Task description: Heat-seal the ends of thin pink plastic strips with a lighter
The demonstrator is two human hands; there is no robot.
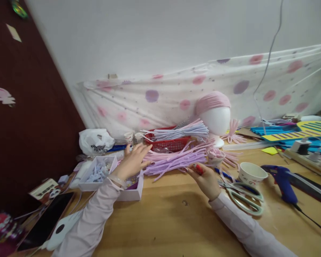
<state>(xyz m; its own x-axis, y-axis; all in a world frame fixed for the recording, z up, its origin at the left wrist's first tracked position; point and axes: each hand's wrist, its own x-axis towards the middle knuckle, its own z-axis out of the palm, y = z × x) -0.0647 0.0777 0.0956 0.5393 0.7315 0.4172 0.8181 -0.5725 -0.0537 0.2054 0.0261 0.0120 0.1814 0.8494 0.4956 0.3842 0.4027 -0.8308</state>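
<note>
The right hand (205, 180) is holding thumb and forefinger nearly together at the near edge of the purple pipe cleaners (176, 162); whether gripping one, I cannot tell. The left hand (133, 160) is hovering spread, seemingly empty, by their left end. Both are apparently sorting; separating one is calling for a fine pinch.

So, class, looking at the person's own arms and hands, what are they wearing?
Both arms have long, plain, pale pinkish-grey sleeves: the left sleeve and the right sleeve. A pale bangle circles the wrist of the left hand. The right hand shows a bright red patch at its fingers, too small to identify.
</note>
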